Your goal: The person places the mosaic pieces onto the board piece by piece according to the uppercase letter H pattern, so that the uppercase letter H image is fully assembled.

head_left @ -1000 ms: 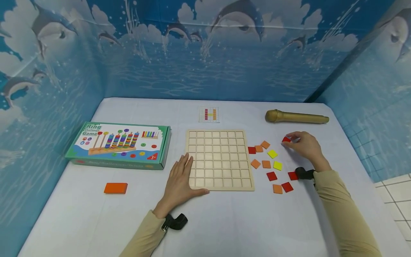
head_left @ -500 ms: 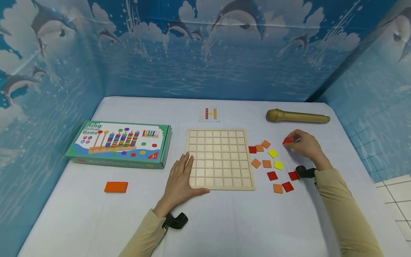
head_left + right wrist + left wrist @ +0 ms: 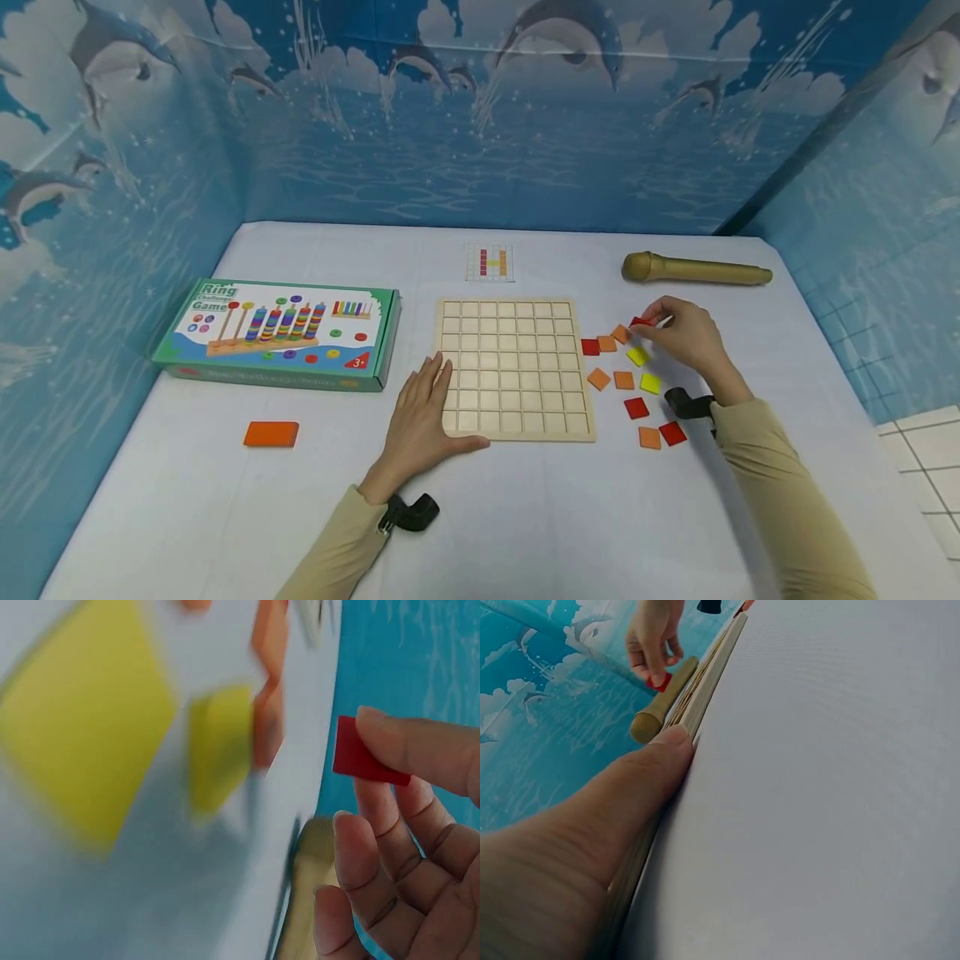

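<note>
My right hand (image 3: 688, 335) pinches a small red square tile (image 3: 351, 750) between thumb and fingers, held above the table near the loose tiles. In the right wrist view the other fingers curl loosely below it. My left hand (image 3: 422, 417) lies with straight fingers against the left edge of a wooden grid board (image 3: 510, 367), its thumb along the front edge. In the left wrist view the thumb (image 3: 641, 776) touches the board's rim. Several tiles lie right of the board: red ones (image 3: 637, 407), orange ones (image 3: 623, 380) and yellow ones (image 3: 649, 383).
A small pattern card (image 3: 490, 262) lies behind the board. At the back right is a gold microphone-shaped object (image 3: 697, 269). A Ring Challenge Game box (image 3: 277, 333) and an orange block (image 3: 271, 434) are on the left. Dolphin-printed curtains (image 3: 480, 150) surround the white table.
My right hand has moved left with the red tile, from beyond the loose tiles to above the back ones. My left hand stays at the board.
</note>
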{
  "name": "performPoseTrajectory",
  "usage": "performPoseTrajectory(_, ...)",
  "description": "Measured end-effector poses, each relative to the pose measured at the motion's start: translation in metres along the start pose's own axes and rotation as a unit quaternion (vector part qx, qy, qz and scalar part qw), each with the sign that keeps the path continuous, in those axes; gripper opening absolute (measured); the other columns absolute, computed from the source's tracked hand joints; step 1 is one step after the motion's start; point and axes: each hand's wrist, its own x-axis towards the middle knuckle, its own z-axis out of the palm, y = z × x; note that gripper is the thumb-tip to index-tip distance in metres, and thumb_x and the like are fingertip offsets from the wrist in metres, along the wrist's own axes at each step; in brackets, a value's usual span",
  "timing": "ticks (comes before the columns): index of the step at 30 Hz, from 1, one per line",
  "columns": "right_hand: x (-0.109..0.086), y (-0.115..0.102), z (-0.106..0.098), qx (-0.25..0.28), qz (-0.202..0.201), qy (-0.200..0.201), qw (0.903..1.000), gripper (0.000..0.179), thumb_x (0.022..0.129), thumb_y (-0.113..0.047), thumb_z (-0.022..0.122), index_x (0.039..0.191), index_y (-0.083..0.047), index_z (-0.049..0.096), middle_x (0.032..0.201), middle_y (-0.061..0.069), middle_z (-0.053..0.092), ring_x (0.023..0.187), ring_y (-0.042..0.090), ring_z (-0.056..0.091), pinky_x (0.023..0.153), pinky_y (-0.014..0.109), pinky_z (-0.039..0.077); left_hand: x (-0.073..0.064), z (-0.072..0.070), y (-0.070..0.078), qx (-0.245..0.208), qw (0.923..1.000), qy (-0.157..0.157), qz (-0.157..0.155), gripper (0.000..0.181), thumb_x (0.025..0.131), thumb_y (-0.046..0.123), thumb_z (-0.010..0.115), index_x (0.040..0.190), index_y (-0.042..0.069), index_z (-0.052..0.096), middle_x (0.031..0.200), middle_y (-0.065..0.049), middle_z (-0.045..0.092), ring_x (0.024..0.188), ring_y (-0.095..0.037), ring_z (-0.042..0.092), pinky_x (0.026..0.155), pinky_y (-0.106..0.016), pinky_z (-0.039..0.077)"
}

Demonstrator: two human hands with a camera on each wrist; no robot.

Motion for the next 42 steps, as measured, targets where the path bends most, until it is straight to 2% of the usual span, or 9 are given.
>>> performPoseTrajectory(3,-0.005,-0.038,0.000,0.036,-0.019,-0.023,0.9989,0.030,0.082,-0.031,0.075,0.088,-0.006,0.060,0.080,0.009,0.059,0.069,0.025,0.053,0.054,0.033,0.043,0.000,-0.001,0.000,-0.001,1.0000,0.002,0.001,0.118,0.064,0.067,0.074,0.148,0.000,0.026,0.155,-0.014,0.019,0.142,-0.027,0.011,0.113,-0.042,0.009)
performPoseTrajectory(7,-0.001,-0.067,0.013,0.074,-0.060,-0.037,0.9947,0.027,0.082,-0.029,0.076,0.087,-0.007,0.062,0.080,0.007,0.061,0.063,0.022,0.054,0.050,0.030,0.043,0.000,-0.001,0.000,-0.002,1.0000,0.007,0.004,0.118,0.063,0.066,0.075,0.147,-0.001,0.028,0.154,-0.014,0.020,0.142,-0.026,0.011,0.113,-0.043,0.010)
performPoseTrajectory(10,0.003,-0.087,0.025,0.095,-0.089,-0.041,0.9907,0.022,0.082,-0.026,0.077,0.088,-0.008,0.065,0.080,0.005,0.063,0.062,0.022,0.055,0.049,0.032,0.042,0.001,-0.001,-0.001,-0.003,0.9999,0.009,0.007,0.117,0.063,0.066,0.075,0.147,-0.001,0.029,0.154,-0.014,0.021,0.142,-0.026,0.012,0.112,-0.043,0.011)
performPoseTrajectory(15,0.012,-0.116,0.045,0.096,-0.140,-0.056,0.9839,0.015,0.083,-0.021,0.075,0.091,-0.009,0.069,0.082,0.004,0.065,0.064,0.019,0.056,0.055,0.034,0.043,0.002,0.001,-0.002,0.009,0.9999,0.003,0.003,0.118,0.063,0.069,0.073,0.148,0.001,0.028,0.155,-0.012,0.020,0.142,-0.024,0.010,0.113,-0.041,0.011)
performPoseTrajectory(18,0.019,-0.130,0.057,0.092,-0.146,-0.073,0.9823,0.012,0.085,-0.018,0.073,0.091,-0.009,0.070,0.083,0.003,0.066,0.064,0.019,0.056,0.056,0.034,0.043,0.003,0.001,-0.001,0.015,0.9999,-0.002,0.000,0.118,0.063,0.070,0.072,0.148,0.002,0.027,0.155,-0.012,0.019,0.142,-0.024,0.010,0.113,-0.041,0.010)
performPoseTrajectory(25,0.029,-0.152,0.082,0.076,-0.136,-0.117,0.9807,0.008,0.086,-0.018,0.071,0.090,-0.011,0.070,0.082,0.003,0.065,0.061,0.018,0.054,0.053,0.032,0.042,0.002,0.000,-0.001,0.016,0.9999,-0.002,0.000,0.117,0.064,0.070,0.071,0.148,0.001,0.028,0.155,-0.013,0.020,0.142,-0.025,0.011,0.113,-0.041,0.011)
performPoseTrajectory(30,0.033,-0.159,0.094,0.058,-0.144,-0.127,0.9796,0.008,0.086,-0.018,0.071,0.089,-0.011,0.070,0.080,0.001,0.064,0.061,0.016,0.056,0.052,0.030,0.042,0.002,0.000,-0.001,0.018,0.9998,0.002,0.002,0.117,0.064,0.070,0.071,0.148,0.001,0.027,0.155,-0.012,0.020,0.142,-0.025,0.011,0.113,-0.041,0.011)
performPoseTrajectory(42,0.036,-0.167,0.102,0.018,-0.126,-0.139,0.9821,0.009,0.087,-0.018,0.070,0.092,-0.011,0.070,0.080,0.000,0.064,0.065,0.016,0.057,0.057,0.031,0.043,0.001,0.000,-0.002,0.023,0.9997,-0.007,0.000,0.117,0.065,0.071,0.070,0.149,0.001,0.026,0.155,-0.012,0.019,0.142,-0.024,0.010,0.113,-0.040,0.010)
